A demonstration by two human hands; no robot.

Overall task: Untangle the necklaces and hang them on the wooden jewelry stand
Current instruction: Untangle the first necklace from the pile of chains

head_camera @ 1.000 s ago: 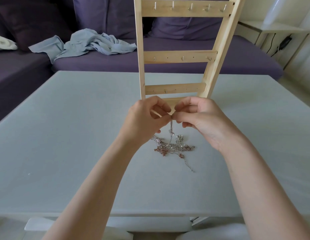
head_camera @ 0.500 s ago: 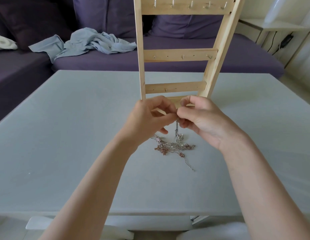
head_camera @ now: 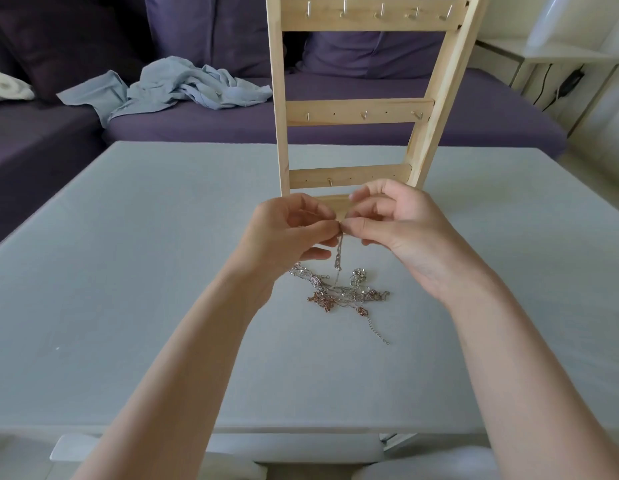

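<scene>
A tangle of silver and rose-gold necklaces [head_camera: 342, 292] lies on the pale grey table [head_camera: 128, 271]. One thin silver chain [head_camera: 338, 254] rises from the tangle to my fingertips. My left hand [head_camera: 287, 237] and my right hand [head_camera: 398, 230] meet above the tangle, and both pinch the top of that chain between thumb and forefinger. Just behind my hands stands the wooden jewelry stand [head_camera: 360, 112], a ladder-like frame with three rails of small metal hooks. No necklace hangs on its hooks.
A purple sofa [head_camera: 335, 109] runs behind the table, with a crumpled light-blue cloth [head_camera: 176, 84] on its seat. A white side table [head_camera: 557, 57] with dark cables stands at the far right. A loose chain end [head_camera: 379, 332] trails toward the table's front.
My hands stay together over the tangle, working the chain's top end. My right fingers have uncurled a little. The tangle on the table has barely shifted.
</scene>
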